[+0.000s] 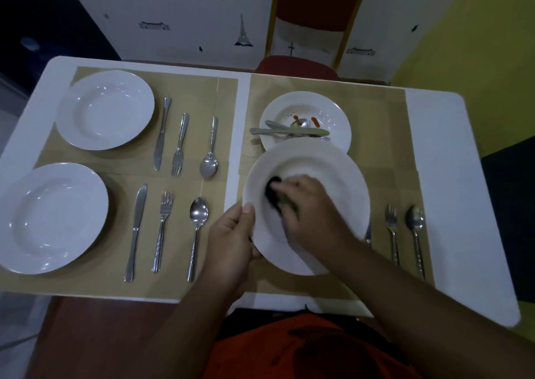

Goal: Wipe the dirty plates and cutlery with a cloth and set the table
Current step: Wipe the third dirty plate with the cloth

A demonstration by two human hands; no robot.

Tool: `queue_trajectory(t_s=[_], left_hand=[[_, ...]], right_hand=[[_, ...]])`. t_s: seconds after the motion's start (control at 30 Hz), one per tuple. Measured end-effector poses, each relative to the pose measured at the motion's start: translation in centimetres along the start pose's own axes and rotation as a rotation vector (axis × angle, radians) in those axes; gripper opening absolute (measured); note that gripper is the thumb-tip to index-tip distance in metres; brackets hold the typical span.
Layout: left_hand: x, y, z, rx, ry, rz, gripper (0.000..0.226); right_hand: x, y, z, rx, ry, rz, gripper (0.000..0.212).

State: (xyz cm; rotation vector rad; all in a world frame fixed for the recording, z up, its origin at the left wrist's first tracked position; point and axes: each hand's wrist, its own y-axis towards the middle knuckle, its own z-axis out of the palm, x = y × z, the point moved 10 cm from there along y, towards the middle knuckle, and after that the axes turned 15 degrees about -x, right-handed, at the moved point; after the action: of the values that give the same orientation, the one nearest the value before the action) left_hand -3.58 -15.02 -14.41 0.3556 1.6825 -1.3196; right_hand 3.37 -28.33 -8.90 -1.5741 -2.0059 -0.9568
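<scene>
white plate, lifted and tilted over the near right placemat, sits between both hands: the left hand grips its left rim with thumb on top, while the right hand curls around a dark cloth pressed into the bowl. just behind it, 1 dirty plate holds soiled cutlery.

The left hand grips the near-left rim of a white plate, thumb on top. The right hand holds a dark cloth against the plate's well. Just behind, a second plate bears red smears and crossed cutlery. A fork and spoon lie on the tan placemat, right of the held plate.
</scene>
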Motion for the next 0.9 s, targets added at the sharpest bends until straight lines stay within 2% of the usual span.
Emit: queue_trajectory(t_s=[0.07, 0.1, 0.17, 0.27, 0.33, 0.4, 0.5, 0.6, 0.67, 0.7, 0.77, 0.9], left_hand=[[0.5, -0.4, 0.4, 0.013, 0.021, 0.004, 0.030], [0.5, -0.4, 0.5, 0.014, 0.026, 0.002, 0.029], [0.1, -0.1, 0.5, 0.016, 0.018, 0.001, 0.029], [-1.4, 1.3, -0.2, -0.022, -0.007, 0.027, 0.028], [-2.2, 2.4, -1.2, -0.078, 0.009, 0.054, 0.028], [-2.2, 2.9, -2.2, -0.126, 0.029, 0.076, 0.027], [-2.2, 2.4, -3.1, -0.146, 0.059, 0.125, 0.032], [-1.6, 0.9, -2.4, -0.066, 0.103, 0.131, 0.030], [-0.6, -0.3, -0.9, -0.005, 0.105, 0.086, 0.028], [-0.3, -0.7, -0.3, 0.010, 0.097, 0.061, 0.028], [-0.5, -0.7, 0.6, 0.016, 0.058, 0.032, 0.027], [-2.3, 1.3, 0.3, -0.043, -0.041, 0.011, 0.026]], right_hand=[[-1.5, 1.9, -2.4, -0.204, 0.020, 0.154, 0.027], [-1.8, 2.2, -2.7, -0.233, 0.019, 0.182, 0.025], [-0.8, 1.9, -1.3, -0.123, -0.013, 0.131, 0.027], [2.0, -0.9, 1.4, 0.149, 0.026, -0.099, 0.032], [0.9, -2.5, 2.1, 0.289, 0.025, -0.109, 0.032], [-1.4, -3.5, 1.8, 0.341, -0.038, -0.063, 0.031], [-4.5, -3.3, 0.2, 0.232, -0.166, -0.028, 0.030], [-6.2, -0.1, -1.8, -0.013, -0.253, 0.069, 0.028], [-5.6, 1.7, -3.0, -0.183, -0.211, 0.168, 0.027], [-4.7, 2.1, -2.8, -0.212, -0.149, 0.204, 0.026], [-1.7, 1.7, -1.0, -0.144, -0.008, 0.182, 0.026], [2.0, -2.2, 1.4, 0.124, 0.106, -0.010, 0.033]])
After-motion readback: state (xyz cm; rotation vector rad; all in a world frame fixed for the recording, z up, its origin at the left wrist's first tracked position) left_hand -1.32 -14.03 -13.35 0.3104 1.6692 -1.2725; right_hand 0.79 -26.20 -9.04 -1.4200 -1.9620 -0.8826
